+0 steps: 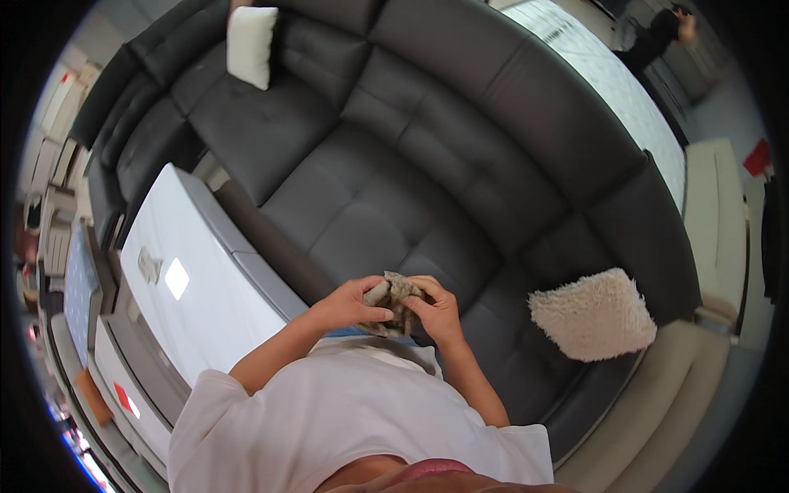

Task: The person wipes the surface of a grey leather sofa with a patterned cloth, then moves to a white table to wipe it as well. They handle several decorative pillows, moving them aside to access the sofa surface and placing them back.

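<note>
A crumpled grey-brown cloth (400, 294) is bunched between both hands, just in front of my white shirt. My left hand (362, 303) grips its left side, with the thumb across the front. On the other side, my right hand (435, 302) holds it with bent fingers and the thumb pressed on top. Behind the hands lies the seat of a dark leather sofa (357, 203). A second small greyish cloth (149, 266) rests on the glossy white tabletop (203, 246) at the left.
A white cushion (251, 46) lies on the sofa's far left part, and a fluffy pinkish cushion (595, 315) at the right. Pale sofas (662, 382) stand at the right edge. A person in dark clothes (659, 34) is at the upper right.
</note>
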`<state>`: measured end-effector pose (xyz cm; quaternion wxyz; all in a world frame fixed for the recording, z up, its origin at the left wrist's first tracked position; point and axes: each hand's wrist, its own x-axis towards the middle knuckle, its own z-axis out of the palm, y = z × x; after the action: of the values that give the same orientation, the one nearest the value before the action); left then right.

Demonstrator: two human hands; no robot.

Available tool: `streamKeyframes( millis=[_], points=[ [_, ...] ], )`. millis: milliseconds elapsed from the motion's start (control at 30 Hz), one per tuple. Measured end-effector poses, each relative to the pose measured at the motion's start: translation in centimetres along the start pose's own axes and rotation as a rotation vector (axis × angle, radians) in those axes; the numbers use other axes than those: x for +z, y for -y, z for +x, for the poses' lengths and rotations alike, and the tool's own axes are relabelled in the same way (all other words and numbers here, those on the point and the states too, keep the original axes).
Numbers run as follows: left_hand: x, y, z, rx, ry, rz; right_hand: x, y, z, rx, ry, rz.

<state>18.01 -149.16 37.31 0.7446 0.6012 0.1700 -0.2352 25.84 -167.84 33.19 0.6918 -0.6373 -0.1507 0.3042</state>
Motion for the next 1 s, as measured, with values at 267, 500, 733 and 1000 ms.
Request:
streamKeyframes(
  millis=[267,500,733,1000],
  points=[
    [-10.1,-3.2,2.5,0.067,-0.143,-0.119,1.8,0.3,4.6,0.079,-0.503,0.482],
    [-17.8,-5.5,6.4,0.241,-0.422,0.01,2.8,1.0,5.4,0.078,-0.707,0.26],
    [-19.0,-8.7,9.0,0.086,-0.257,-0.441,4.6,0.5,6.4,0.135,-0.732,0.39],
    [-20.3,-11.0,10.2,-0.079,0.119,-0.546,6.3,1.4,8.2,0.217,-0.574,-0.28]
  ],
)
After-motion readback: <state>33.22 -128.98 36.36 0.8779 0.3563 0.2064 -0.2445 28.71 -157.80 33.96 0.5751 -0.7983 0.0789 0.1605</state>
